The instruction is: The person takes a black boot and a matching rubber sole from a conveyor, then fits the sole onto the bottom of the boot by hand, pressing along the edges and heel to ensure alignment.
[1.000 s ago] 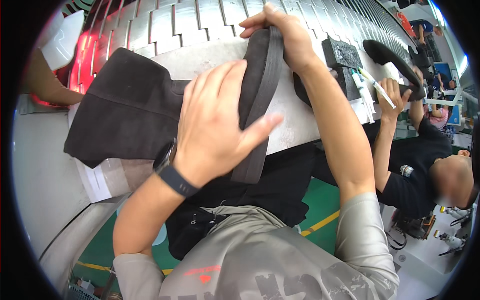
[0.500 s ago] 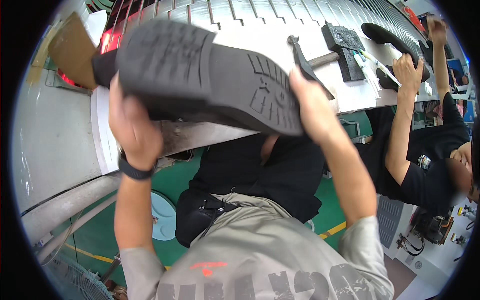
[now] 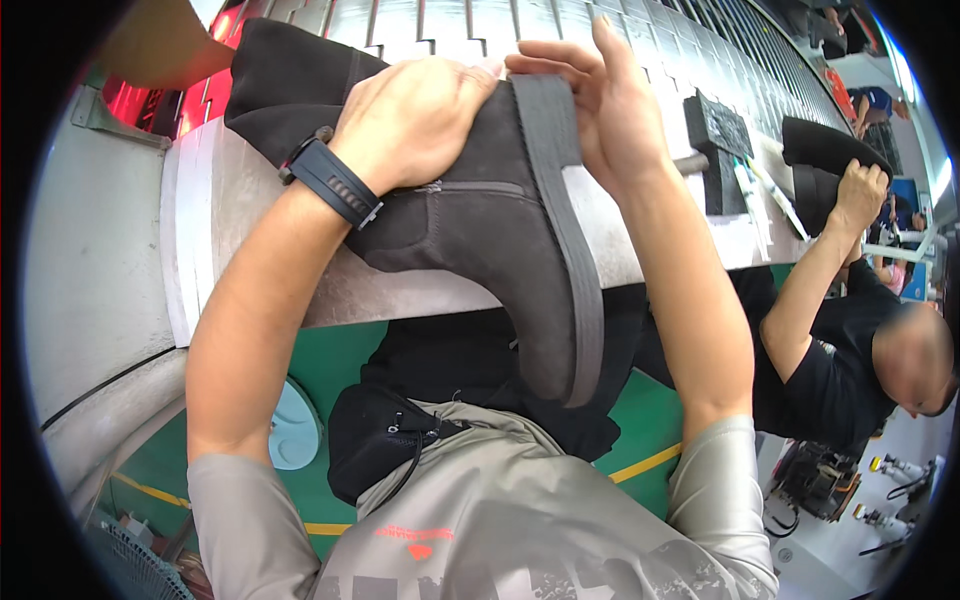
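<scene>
A dark grey suede ankle boot (image 3: 500, 250) lies on its side in the air above the table's near edge, its toe towards me and its sole to the right. A zip runs along the side that faces up. My left hand (image 3: 415, 120), with a black watch on the wrist, is wrapped over the boot's ankle, near the heel. My right hand (image 3: 620, 120) is at the heel end of the sole, fingers stretched out and apart, its palm facing the heel. Whether its palm presses on the sole I cannot tell.
Black blocks (image 3: 718, 150) and white pen-like tubes (image 3: 750, 200) lie on the table to the right. A wooden handle (image 3: 690, 163) shows behind my right wrist. Metal slats (image 3: 440, 25) run along the back. At right, a co-worker's hand (image 3: 860, 195) holds another dark boot (image 3: 830, 160).
The boot has turned from sole facing me to side facing up, toe towards me. My left hand has moved onto the ankle. My right hand has gone from the toe to the heel and opened.
</scene>
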### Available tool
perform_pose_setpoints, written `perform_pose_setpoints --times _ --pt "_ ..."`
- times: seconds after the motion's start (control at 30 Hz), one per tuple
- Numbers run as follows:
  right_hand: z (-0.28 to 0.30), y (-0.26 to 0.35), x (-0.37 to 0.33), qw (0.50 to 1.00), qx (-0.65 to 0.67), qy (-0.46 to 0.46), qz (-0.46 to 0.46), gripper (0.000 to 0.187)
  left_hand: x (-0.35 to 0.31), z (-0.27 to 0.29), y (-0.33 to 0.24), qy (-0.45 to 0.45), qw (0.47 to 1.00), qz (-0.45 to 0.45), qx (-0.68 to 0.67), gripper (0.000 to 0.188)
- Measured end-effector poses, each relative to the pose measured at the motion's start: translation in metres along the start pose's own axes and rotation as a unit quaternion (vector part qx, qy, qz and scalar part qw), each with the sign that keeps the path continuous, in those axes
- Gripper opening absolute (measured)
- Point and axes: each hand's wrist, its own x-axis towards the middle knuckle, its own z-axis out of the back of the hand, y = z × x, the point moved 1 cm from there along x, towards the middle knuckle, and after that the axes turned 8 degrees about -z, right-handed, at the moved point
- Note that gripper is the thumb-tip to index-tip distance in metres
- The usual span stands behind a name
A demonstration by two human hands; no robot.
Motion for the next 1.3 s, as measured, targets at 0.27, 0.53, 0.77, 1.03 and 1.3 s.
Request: perform_pose_setpoints --times 0.27,0.53,0.77,1.03,1.3 --pt "-0.025 0.005 0.025 0.990 -0.135 0.042 0.024 0.052 0.001 -0.010 0.010 0.018 1.000 0.021 -0.006 0.058" --pt "-0.010 0.014 0.008 0.947 -0.322 0.019 -0.004 0.039 0.000 -0.012 0.022 -0.010 0.949 -0.209 0.235 0.044" --pt "0.006 -0.029 -0.134 0.985 -0.148 -0.092 0.003 0.049 -0.005 -0.012 0.021 0.042 0.965 -0.161 0.205 0.033" --pt "-0.011 -0.057 -0.227 0.995 -0.102 -0.011 0.006 0.106 -0.001 -0.010 0.016 0.018 0.961 -0.196 0.197 0.036" --pt "-0.018 -0.037 -0.221 0.917 -0.382 -0.064 0.097 0.101 -0.003 -0.016 0.028 0.009 0.943 -0.259 0.208 0.040"
